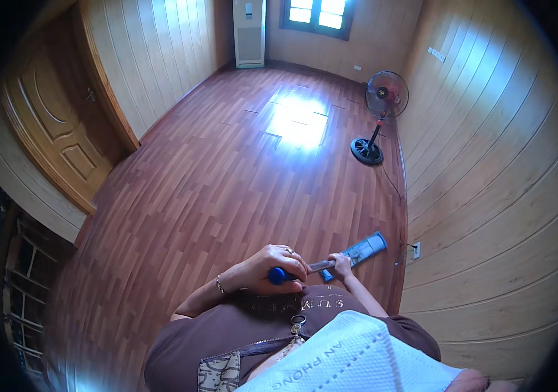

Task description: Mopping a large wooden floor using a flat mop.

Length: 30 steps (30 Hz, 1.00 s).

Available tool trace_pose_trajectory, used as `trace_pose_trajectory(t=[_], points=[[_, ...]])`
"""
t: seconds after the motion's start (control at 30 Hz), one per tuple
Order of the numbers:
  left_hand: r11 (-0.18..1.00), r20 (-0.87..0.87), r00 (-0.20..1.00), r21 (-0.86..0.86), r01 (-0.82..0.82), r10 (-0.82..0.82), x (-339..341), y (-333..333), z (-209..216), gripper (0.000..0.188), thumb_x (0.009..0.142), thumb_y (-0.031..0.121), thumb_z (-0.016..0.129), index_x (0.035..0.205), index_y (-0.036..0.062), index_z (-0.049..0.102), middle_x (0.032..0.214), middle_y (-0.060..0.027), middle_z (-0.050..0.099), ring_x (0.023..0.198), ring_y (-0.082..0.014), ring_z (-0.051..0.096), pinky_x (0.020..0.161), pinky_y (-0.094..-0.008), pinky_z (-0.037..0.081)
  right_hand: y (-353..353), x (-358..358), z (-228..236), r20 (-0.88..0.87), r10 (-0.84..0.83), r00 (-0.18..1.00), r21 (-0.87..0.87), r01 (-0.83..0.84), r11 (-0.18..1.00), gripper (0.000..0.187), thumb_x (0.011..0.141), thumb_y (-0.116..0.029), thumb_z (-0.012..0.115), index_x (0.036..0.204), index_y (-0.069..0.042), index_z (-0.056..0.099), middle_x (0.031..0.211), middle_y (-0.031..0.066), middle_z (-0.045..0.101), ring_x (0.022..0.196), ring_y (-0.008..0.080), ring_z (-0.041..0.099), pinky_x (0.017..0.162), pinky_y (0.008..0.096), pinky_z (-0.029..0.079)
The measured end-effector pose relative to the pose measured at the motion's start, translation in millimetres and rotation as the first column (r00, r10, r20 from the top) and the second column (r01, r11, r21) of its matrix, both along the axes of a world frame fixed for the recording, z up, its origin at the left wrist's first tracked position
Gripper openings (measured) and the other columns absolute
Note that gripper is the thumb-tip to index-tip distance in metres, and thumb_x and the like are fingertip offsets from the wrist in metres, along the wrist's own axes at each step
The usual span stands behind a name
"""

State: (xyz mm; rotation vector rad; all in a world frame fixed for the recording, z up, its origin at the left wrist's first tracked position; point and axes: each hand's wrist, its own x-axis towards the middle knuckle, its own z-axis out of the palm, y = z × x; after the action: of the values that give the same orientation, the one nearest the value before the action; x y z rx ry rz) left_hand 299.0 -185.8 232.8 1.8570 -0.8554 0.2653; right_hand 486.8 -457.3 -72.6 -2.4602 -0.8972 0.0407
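Observation:
A flat mop with a metal pole (321, 266) slants away from my chest toward the right. My left hand (269, 266) is closed around its top end, just by the blue end cap (278, 276). Farther down the pole, my right hand (340, 266) grips it with the fingers wrapped round. Beyond that hand the rectangular blue mop head (369, 247) rests on the wood-plank floor (227, 176), close to the right wall. Part of the mop head is hidden behind my right hand.
A standing fan (383, 98) with a round black base is by the right wall, its cord trailing along the floor. A socket (416, 250) sits low on that wall. A wooden door (63, 124) and a dark rack (27, 274) are at left; a tall air conditioner (250, 39) stands far back.

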Motion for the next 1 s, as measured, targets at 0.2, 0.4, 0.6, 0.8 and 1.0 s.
trace_pose_trajectory(t=[0.2,0.4,0.6,0.8,1.0], points=[[0.948,-0.338,0.925,-0.313,0.062,-0.172,3,24,19,0.027,0.084,0.017,0.071,0.105,0.0006,0.066,0.090,-0.0091,0.066,0.082,-0.0170,0.061,0.078,-0.0312,0.048,5,-27,4,-0.050,-0.103,0.993,0.016,0.104,0.994,0.009,0.071,-0.025,0.064,0.069,-0.016,0.065,0.074,0.0078,0.065,0.082,0.0315,0.061,0.070,0.0475,0.042],[0.967,-0.377,0.902,-0.213,0.136,-0.210,-2,28,24,0.020,0.085,0.013,0.070,0.102,0.0030,0.068,0.099,-0.0102,0.068,0.095,-0.0210,0.061,0.087,-0.0353,0.047,-9,-33,-6,-0.056,-0.076,0.996,-0.114,0.069,0.991,0.029,0.077,-0.045,0.067,0.074,-0.016,0.070,0.072,0.0087,0.066,0.077,0.0296,0.061,0.075,0.0425,0.038],[0.979,-0.413,0.903,-0.200,0.039,-0.120,9,39,24,0.016,0.086,0.015,0.069,0.097,0.0033,0.069,0.102,-0.0103,0.068,0.102,-0.0251,0.061,0.091,-0.0375,0.046,20,10,-9,-0.066,-0.004,0.998,-0.069,-0.001,0.998,0.021,0.077,-0.037,0.067,0.079,-0.017,0.072,0.079,0.0083,0.068,0.084,0.0267,0.063,0.075,0.0425,0.039],[0.997,-0.350,0.934,0.005,-0.078,0.075,42,38,26,0.023,0.084,0.019,0.072,0.099,0.0038,0.064,0.108,-0.0118,0.065,0.103,-0.0245,0.060,0.092,-0.0365,0.044,71,80,26,0.224,0.062,0.973,-0.142,-0.030,0.989,0.021,0.071,-0.029,0.067,0.090,-0.020,0.066,0.088,0.0084,0.063,0.088,0.0293,0.063,0.078,0.0439,0.044],[0.970,-0.294,0.927,0.002,-0.242,0.232,77,31,-3,0.021,0.083,0.020,0.073,0.093,0.0052,0.062,0.099,-0.0076,0.064,0.093,-0.0212,0.059,0.087,-0.0355,0.043,127,166,11,-0.005,0.036,0.999,-0.112,-0.037,0.993,0.009,0.075,-0.017,0.060,0.083,-0.013,0.064,0.088,0.0132,0.065,0.087,0.0345,0.064,0.076,0.0446,0.051]])
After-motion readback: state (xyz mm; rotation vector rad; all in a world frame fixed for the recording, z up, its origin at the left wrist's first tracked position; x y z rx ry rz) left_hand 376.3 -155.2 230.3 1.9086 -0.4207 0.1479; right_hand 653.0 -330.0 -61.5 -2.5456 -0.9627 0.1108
